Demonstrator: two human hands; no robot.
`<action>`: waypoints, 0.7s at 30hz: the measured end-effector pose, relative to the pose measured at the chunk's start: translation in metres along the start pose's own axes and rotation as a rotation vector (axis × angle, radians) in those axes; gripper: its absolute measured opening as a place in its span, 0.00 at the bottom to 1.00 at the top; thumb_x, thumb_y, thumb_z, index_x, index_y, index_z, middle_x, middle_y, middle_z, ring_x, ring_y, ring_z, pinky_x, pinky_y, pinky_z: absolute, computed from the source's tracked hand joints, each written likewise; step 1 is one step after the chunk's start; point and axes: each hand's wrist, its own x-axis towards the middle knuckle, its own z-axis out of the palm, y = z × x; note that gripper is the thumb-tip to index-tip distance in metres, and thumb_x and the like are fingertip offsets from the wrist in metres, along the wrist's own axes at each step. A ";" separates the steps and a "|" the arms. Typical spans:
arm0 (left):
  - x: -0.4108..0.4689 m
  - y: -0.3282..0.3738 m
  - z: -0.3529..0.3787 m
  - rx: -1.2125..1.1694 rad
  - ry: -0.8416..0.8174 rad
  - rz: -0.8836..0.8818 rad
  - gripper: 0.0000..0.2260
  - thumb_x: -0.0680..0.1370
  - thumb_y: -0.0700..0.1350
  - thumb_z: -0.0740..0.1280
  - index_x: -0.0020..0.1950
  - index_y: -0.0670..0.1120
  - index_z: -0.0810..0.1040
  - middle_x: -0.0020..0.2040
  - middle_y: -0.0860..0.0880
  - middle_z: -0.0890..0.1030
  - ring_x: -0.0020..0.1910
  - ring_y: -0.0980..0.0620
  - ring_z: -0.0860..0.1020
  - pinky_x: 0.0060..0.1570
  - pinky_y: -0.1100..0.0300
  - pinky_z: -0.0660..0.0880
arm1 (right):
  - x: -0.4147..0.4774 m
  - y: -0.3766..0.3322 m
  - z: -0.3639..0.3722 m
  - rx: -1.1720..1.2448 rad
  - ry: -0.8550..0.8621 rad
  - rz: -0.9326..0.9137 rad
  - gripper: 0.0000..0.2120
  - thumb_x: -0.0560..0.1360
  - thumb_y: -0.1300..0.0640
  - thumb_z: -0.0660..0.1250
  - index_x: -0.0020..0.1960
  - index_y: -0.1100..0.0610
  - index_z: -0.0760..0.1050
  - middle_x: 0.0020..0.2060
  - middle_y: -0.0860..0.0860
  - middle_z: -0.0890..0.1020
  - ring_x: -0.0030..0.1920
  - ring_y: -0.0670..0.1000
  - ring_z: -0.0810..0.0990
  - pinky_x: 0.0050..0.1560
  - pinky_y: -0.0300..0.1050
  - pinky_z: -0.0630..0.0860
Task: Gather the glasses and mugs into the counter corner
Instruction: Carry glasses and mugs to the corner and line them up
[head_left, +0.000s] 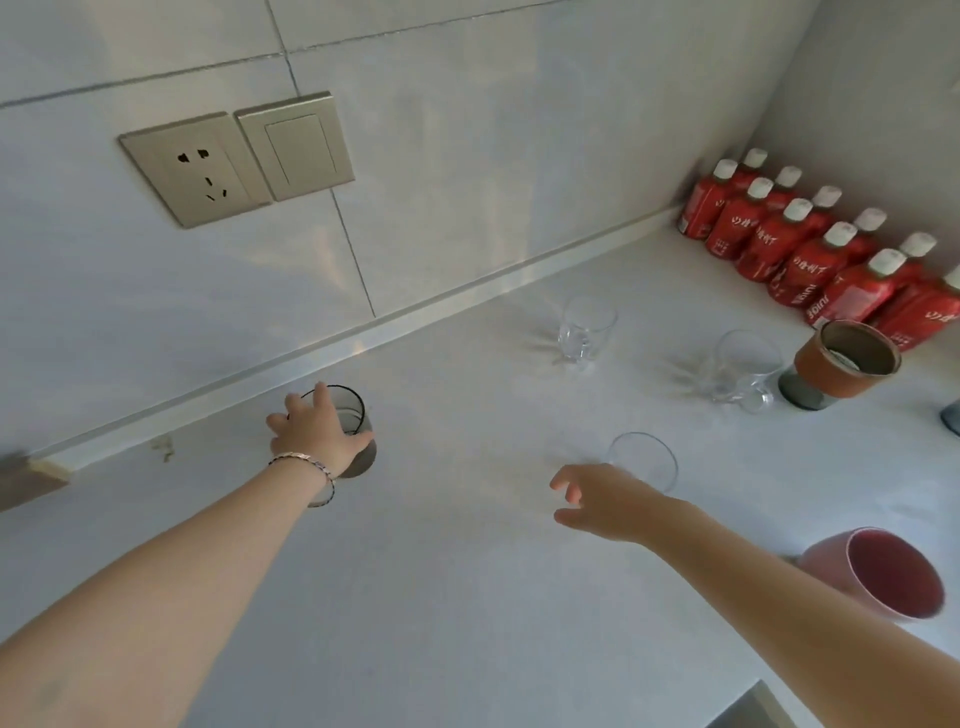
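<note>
Nearest the lens, two bare forearms stretch up from the bottom of the frame over the pale counter (441, 597). The left hand (311, 431), a bracelet (306, 465) at its wrist, has its grip wrapped around a smoked grey glass (358, 415) at centre left, close to the backsplash ledge. The right hand (597, 501) is spread wide and holds nothing; its fingers hover just beside a clear tumbler (644, 460) at centre right, whether touching cannot be told. Further toward the upper right stand two clear handled glass mugs (584, 332) (740, 371), then a grey cup with a brown sleeve (836, 366), and the corner itself is packed with red bottles (800, 244). A pink cup (883, 571) sits at lower right, right beside the right forearm. The likeliest trouble, as I judge it: that forearm sweeping sideways could tip the pink cup. The clear glassware is hard to see against the pale surface, so a carried glass could clip one. Little free space remains by the bottles, so crowding there may knock them over.
</note>
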 end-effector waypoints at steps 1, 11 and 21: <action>-0.005 0.001 0.000 -0.014 0.009 0.013 0.36 0.70 0.54 0.72 0.72 0.47 0.59 0.69 0.39 0.63 0.66 0.35 0.62 0.59 0.46 0.71 | -0.002 0.004 -0.004 0.012 0.018 -0.019 0.20 0.76 0.52 0.64 0.67 0.52 0.69 0.63 0.51 0.76 0.64 0.49 0.73 0.62 0.41 0.68; -0.086 0.027 0.018 -0.010 -0.104 0.375 0.38 0.66 0.56 0.74 0.72 0.54 0.62 0.67 0.48 0.66 0.67 0.45 0.64 0.59 0.53 0.72 | -0.017 0.069 -0.018 0.028 0.229 0.157 0.49 0.66 0.38 0.72 0.76 0.50 0.48 0.73 0.54 0.58 0.73 0.57 0.59 0.70 0.53 0.64; -0.116 -0.021 0.014 -0.110 -0.046 0.369 0.38 0.65 0.57 0.74 0.71 0.57 0.62 0.68 0.53 0.65 0.67 0.49 0.64 0.59 0.55 0.73 | 0.002 0.020 0.006 0.061 0.281 0.179 0.41 0.67 0.46 0.74 0.73 0.47 0.57 0.66 0.54 0.68 0.62 0.57 0.74 0.57 0.49 0.75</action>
